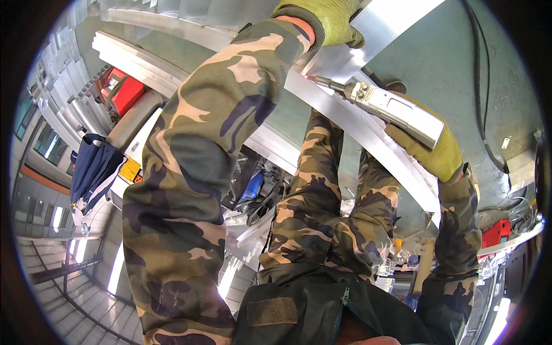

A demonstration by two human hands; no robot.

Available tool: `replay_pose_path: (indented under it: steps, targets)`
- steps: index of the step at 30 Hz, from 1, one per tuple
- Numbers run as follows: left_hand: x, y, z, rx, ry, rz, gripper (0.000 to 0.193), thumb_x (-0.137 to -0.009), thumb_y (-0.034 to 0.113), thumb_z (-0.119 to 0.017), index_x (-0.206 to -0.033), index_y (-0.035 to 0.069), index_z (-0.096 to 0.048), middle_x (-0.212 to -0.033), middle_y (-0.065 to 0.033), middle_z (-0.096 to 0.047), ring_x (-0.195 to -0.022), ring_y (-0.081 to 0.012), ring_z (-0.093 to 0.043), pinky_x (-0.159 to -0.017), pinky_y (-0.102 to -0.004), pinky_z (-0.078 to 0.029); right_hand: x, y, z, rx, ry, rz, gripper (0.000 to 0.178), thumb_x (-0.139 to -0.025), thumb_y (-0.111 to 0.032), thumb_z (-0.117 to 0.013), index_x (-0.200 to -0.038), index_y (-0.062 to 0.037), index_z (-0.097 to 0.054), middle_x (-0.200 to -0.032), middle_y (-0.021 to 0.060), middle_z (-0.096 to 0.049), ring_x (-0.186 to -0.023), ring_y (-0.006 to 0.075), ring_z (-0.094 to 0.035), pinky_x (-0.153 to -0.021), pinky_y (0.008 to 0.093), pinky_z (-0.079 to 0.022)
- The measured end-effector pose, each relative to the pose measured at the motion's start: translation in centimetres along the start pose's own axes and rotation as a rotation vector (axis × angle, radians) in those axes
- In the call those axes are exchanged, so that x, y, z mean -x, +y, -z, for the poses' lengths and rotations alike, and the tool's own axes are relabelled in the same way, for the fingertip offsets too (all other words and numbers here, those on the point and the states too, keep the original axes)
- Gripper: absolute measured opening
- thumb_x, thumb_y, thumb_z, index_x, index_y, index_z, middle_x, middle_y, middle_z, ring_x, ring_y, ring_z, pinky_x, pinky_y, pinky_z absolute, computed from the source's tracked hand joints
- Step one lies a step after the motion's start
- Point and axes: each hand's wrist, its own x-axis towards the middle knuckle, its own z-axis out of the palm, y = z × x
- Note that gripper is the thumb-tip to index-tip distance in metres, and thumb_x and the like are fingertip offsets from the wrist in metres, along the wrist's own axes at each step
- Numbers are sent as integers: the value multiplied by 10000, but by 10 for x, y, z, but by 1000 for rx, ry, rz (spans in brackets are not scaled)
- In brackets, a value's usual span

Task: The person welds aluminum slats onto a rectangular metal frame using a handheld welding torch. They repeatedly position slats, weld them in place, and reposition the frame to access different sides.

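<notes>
Yellow-green gloved right hand (428, 146) grips a silver metal handheld torch (394, 109), nozzle on the long aluminium strip (345, 118) mid-seam, while the gloved left hand (328, 20) presses the far profile, needing steady travel.

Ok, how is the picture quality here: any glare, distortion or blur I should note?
Head view: strong fisheye bend, so the long metal strip curves and the corners go black. Glare whitens the metal plate at the top and the bright streaks at the lower edges. The right hand and its silver hand tool are sharp; the left hand is cut by the rim. The clutter below the legs is dim.
</notes>
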Motion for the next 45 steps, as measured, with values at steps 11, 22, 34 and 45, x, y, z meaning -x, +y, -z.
replay_pose_path:
  steps: [11,22,34,45]
  targets:
    - [-7,1,2,-12,-11,17,509,-828,440,-789,-1125,31,-735,-1102,-213,-742,-1084,-363,-701,-960,-450,-540,2,-14,-4,65,43,101,473,-954,-205,-756,-1366,-16,-620,-1161,124,-751,-992,161,-715,-872,311,-570]
    - [-2,2,-3,-11,-24,37,511,-829,440,-785,-1124,26,-732,-1099,-219,-740,-1083,-371,-699,-961,-455,-539,4,-3,-6,36,27,68,519,-942,-156,-762,-1396,25,-585,-1169,146,-737,-999,166,-693,-892,316,-553]
    - [-12,3,-4,-15,-13,21,514,-831,440,-782,-1123,20,-729,-1096,-225,-737,-1083,-380,-697,-962,-461,-539,12,9,-8,3,57,33,515,-943,-161,-756,-1395,19,-586,-1185,150,-732,-1042,173,-689,-917,323,-544]
    - [-3,2,-2,-28,-18,58,517,-832,440,-778,-1121,15,-726,-1093,-230,-735,-1082,-388,-694,-963,-466,-539,12,11,-9,-10,62,12,548,-915,-223,-793,-1384,-8,-610,-1220,159,-727,-1099,206,-687,-941,343,-542]
